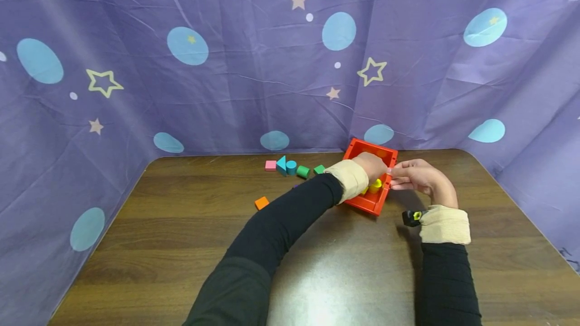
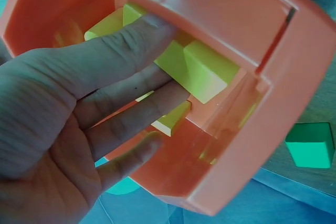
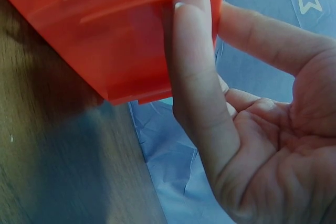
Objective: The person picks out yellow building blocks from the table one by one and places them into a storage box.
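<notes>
My left hand [image 1: 372,166] reaches into a red plastic box [image 1: 370,209] at the back right of the table. The left wrist view shows its thumb and fingers pinching a yellow block [image 2: 205,74]. More yellow pieces lie in the box, including a small yellow block [image 2: 173,120] below the fingers. At the box's right side, my right hand [image 1: 419,177] holds the rim between thumb and fingers. One finger [image 3: 194,61] lies along the outer wall in the right wrist view. The box looks tilted there.
Left of the box lie a pink block [image 1: 270,165], a blue triangle [image 1: 281,165], a blue cylinder [image 1: 291,167], a green cylinder [image 1: 303,171] and a green block [image 1: 319,169]. An orange block [image 1: 261,203] sits nearer. A purple curtain [image 1: 249,89] hangs behind the table.
</notes>
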Action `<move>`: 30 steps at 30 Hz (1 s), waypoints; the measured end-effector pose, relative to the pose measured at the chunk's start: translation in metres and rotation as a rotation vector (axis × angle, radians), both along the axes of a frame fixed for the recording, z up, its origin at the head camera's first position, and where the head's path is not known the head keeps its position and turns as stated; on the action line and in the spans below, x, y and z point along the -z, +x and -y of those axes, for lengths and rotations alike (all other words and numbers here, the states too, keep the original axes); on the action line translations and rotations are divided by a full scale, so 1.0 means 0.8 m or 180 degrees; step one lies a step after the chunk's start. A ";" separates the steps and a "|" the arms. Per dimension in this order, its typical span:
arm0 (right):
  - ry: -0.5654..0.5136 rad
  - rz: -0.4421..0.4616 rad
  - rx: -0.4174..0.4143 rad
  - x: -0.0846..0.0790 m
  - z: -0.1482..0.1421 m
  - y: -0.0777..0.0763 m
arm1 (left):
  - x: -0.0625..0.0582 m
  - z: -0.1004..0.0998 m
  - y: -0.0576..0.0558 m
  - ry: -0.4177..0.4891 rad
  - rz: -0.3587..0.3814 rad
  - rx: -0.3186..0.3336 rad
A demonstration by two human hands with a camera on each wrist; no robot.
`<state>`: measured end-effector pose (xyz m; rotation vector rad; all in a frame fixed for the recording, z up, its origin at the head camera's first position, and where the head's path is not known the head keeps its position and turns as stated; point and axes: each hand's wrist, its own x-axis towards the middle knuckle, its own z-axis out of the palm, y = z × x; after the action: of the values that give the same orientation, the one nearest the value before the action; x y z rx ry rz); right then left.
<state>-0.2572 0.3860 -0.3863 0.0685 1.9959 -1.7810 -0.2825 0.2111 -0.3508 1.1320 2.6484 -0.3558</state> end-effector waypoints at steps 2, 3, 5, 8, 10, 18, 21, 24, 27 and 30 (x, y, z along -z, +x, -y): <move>0.0004 0.0004 0.0017 0.000 0.001 0.000 | 0.001 0.000 -0.001 -0.0036 -0.0038 0.0038; 0.0005 0.0008 0.0025 -0.001 0.002 0.000 | 0.003 -0.001 -0.002 -0.0113 -0.0123 0.0141; 0.0012 0.0010 0.0040 -0.001 0.002 0.000 | 0.005 -0.002 -0.004 -0.0214 -0.0227 0.0262; 0.0018 0.0009 0.0036 0.000 0.003 0.000 | 0.011 -0.004 -0.009 -0.0298 -0.0319 0.0385; 0.0026 0.0011 0.0032 0.000 0.003 0.000 | 0.015 -0.005 -0.012 -0.0346 -0.0361 0.0439; -0.0010 -0.0012 0.0009 0.003 0.001 -0.001 | 0.020 -0.006 -0.016 -0.0369 -0.0368 0.0500; -0.0019 -0.0015 0.0009 0.003 0.001 -0.001 | 0.022 -0.006 -0.017 -0.0339 -0.0404 0.0516; -0.0022 -0.0015 0.0015 0.003 0.001 -0.001 | 0.023 -0.005 -0.016 -0.0316 -0.0452 0.0534; -0.0021 -0.0013 0.0022 0.003 0.002 -0.001 | 0.023 -0.003 -0.016 -0.0304 -0.0482 0.0550; -0.0024 -0.0002 0.0034 0.003 0.002 -0.002 | 0.025 -0.002 -0.016 -0.0302 -0.0479 0.0561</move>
<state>-0.2584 0.3846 -0.3888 0.0765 1.9929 -1.7952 -0.2952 0.2127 -0.3706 1.3607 2.6306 -0.6158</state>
